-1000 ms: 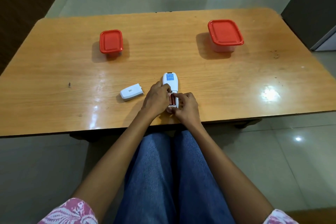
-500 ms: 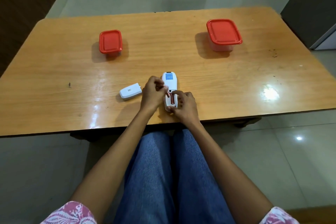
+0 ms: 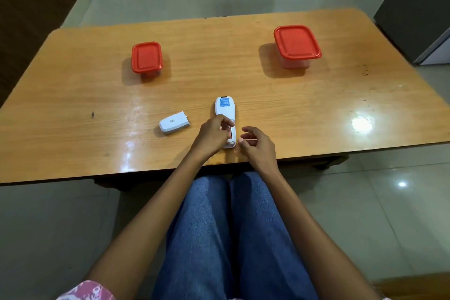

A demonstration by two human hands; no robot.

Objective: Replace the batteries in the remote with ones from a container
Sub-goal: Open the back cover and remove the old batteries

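Step in hand: you look to be working a battery out of the remote (image 3: 225, 114), whose cover is already off; I judge the swap is at an early stage, since both containers are lidded.
Remote: face down near the table's (image 3: 73, 95) front edge, long axis running 12 to 6, the open bay at its 6 o'clock end with something reddish inside.
Left hand (image 3: 212, 135): your curled fingers are pinched onto the bay from the remote's 9 o'clock side; whether they already grip a cell I cannot tell.
Right hand (image 3: 255, 143): loosely curled, holding nothing, just off the remote at its 3 o'clock side and not touching it.
How to do it well: steady the body with your free right hand, lever the cell up from its spring end, and lift straight; it is small and smooth and will roll if dropped.
Battery cover (image 3: 174, 122): lying at 9 o'clock of the remote, apart from it.
Small container (image 3: 146, 57): red lid on, at 11 o'clock.
Large container (image 3: 295, 42): red lid on, at 1 o'clock, well apart.
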